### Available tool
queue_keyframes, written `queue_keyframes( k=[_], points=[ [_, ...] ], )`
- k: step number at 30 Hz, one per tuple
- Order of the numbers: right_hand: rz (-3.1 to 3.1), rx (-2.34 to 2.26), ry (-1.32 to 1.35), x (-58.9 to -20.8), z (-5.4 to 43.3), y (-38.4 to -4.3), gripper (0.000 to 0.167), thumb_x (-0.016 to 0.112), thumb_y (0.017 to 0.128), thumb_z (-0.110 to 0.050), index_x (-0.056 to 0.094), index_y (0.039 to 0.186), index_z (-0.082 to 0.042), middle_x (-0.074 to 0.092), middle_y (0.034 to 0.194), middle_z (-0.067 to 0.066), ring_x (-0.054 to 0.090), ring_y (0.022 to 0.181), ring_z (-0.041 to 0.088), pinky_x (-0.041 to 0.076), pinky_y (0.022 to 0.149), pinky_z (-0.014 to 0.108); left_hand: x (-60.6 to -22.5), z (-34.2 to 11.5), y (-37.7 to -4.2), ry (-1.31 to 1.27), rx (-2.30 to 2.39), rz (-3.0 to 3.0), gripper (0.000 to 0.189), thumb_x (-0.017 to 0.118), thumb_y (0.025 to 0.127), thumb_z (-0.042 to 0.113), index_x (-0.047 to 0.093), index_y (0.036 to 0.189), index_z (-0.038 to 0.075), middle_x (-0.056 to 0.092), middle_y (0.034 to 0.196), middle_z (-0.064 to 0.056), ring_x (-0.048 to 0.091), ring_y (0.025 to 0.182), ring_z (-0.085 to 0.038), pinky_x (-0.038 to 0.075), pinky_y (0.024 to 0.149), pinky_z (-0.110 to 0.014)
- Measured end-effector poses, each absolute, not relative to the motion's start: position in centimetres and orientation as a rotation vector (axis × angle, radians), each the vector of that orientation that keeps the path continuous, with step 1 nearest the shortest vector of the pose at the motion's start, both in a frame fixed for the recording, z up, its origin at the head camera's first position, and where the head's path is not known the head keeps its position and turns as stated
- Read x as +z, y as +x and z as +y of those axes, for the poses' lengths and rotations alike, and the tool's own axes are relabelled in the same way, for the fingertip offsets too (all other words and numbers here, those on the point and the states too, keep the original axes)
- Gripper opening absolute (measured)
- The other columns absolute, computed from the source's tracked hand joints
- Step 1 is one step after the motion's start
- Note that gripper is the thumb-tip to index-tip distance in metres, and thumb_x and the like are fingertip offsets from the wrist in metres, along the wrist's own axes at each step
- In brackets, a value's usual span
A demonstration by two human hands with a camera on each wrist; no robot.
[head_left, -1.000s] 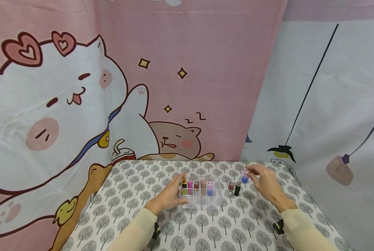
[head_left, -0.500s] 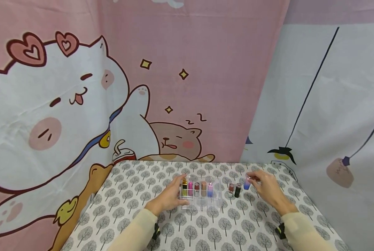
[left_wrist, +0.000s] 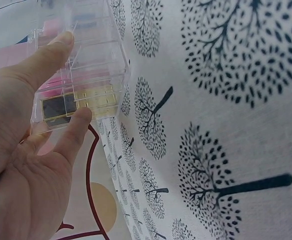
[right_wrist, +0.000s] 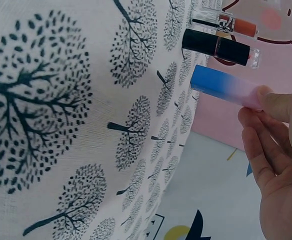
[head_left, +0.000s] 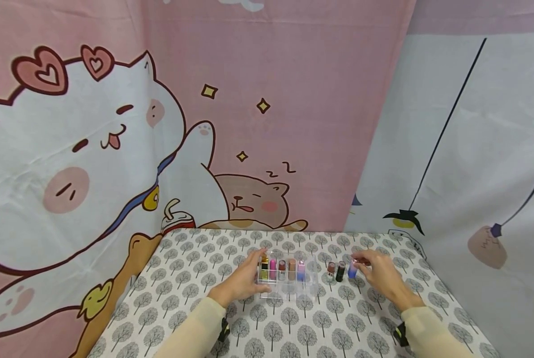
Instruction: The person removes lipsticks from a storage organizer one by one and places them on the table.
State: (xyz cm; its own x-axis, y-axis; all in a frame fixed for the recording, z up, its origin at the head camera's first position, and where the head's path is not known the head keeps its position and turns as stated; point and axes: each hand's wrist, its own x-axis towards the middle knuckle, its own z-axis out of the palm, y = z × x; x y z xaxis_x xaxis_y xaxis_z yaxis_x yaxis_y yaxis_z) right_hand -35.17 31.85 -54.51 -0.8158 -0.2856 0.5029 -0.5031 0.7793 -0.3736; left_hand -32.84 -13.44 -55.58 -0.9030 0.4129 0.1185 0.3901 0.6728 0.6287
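Note:
A clear plastic lipstick organizer (head_left: 278, 293) stands on the table. My left hand (head_left: 242, 281) grips its left end, thumb in front and fingers behind. Inside the organizer stand several cosmetic tubes, among them a gold-and-black one (left_wrist: 61, 107), a pink one (head_left: 273, 268) and a pink-and-blue one (head_left: 301, 271). My right hand (head_left: 381, 273) pinches the pink top of a pink-to-blue lipstick tube (right_wrist: 221, 85) between thumb and fingers. The tube is upright, its blue base at the tablecloth. Just left of it stand a black lipstick tube (right_wrist: 216, 46) and a clear tube with a reddish-brown cap (head_left: 331, 269).
The table wears a white cloth (head_left: 289, 343) printed with grey trees. Behind it hangs a pink curtain (head_left: 311, 124) with cartoon animals, and a pale curtain (head_left: 446, 199) borders the right side.
My right hand has brought the pink-to-blue lipstick tube down and toward me, beside the black tube. The left hand stays on the organizer.

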Motion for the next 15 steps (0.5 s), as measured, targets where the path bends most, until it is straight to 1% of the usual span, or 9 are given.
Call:
queue_keyframes(
  k=[3,7,11,15],
  points=[
    [-2.560,0.706,0.595,-54.9,31.9,-35.3,0.030,0.088,0.099,0.000,0.082,0.129,0.000,0.087,0.117,0.017,0.086,0.104,0.039,0.073,0.093,0.058,-55.6,-13.5,-32.9,0.681,1.053,2.847,0.119,0.098,0.097,0.033,0.020,0.187,0.020,0.034,0.188,-0.019,0.074,0.114,-0.024,0.069,0.106,-0.051],
    [-2.567,0.704,0.596,-55.4,31.7,-35.4,0.029,0.090,0.098,0.001,0.083,0.126,-0.002,0.087,0.114,0.014,0.085,0.100,0.033,0.074,0.089,0.051,-55.6,-13.5,-32.8,0.678,1.054,2.846,0.119,0.098,0.097,0.033,0.020,0.187,0.020,0.035,0.188,-0.018,0.075,0.115,-0.025,0.069,0.106,-0.051],
    [-2.550,0.699,0.601,-55.8,31.6,-35.4,0.028,0.091,0.096,0.001,0.084,0.123,-0.002,0.087,0.111,0.010,0.085,0.096,0.030,0.074,0.086,0.046,-55.5,-13.4,-32.8,0.684,1.051,2.848,0.119,0.098,0.097,0.033,0.020,0.187,0.020,0.036,0.187,-0.018,0.073,0.111,-0.021,0.069,0.102,-0.047],
    [-2.543,0.684,0.600,-56.0,31.6,-35.3,0.027,0.092,0.096,0.000,0.085,0.123,-0.004,0.087,0.112,0.009,0.085,0.095,0.029,0.074,0.085,0.047,-55.5,-13.4,-32.9,0.687,1.051,2.846,0.119,0.098,0.098,0.033,0.021,0.186,0.020,0.037,0.186,-0.017,0.070,0.108,-0.017,0.068,0.096,-0.042]
  ],
)
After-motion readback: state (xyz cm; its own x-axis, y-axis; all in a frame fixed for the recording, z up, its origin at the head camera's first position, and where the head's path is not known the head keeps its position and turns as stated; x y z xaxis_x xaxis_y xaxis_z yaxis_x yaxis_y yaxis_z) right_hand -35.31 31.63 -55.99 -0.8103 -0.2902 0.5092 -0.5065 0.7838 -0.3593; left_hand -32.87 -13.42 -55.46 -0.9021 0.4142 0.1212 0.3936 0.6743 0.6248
